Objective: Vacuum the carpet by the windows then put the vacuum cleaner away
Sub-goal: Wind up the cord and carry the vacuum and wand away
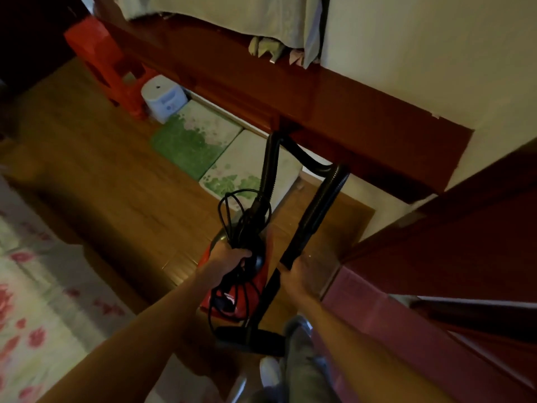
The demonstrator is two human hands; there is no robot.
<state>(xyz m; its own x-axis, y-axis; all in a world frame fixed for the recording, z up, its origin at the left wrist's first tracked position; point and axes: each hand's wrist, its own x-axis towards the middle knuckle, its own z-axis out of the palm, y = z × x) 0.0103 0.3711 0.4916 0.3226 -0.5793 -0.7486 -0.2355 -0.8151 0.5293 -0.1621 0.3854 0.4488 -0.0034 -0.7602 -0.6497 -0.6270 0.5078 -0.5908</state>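
Head view, looking down at dim room. Left hand (232, 258) closed tight round black top handle of red vacuum cleaner (232, 299), loops of black cord (229, 207) bunched in the same grip and trailing over the body. Right hand (293, 274) wrapped round black wand (308, 228), fingers curled fully about it, just right of the vacuum body. Vacuum low in centre frame, over wood floor (101, 170), between both forearms; whether lifted or resting, cannot tell. Floor head (255, 338) at wand's lower end, close to a light shoe (270, 370). Ribbed black hose (268, 170) rising from body, arching under dark red wooden ledge (319, 91), then down into wand. Two green floral cushions (200, 132) on floor beneath ledge, white appliance (164, 98) and red stool (107, 62) beside them further left. Pale curtain (232, 13) hanging above ledge. Floral fabric (29, 286) at left edge, carpet or bedding, cannot tell. Pinkish box (377, 315) at right, near right forearm.
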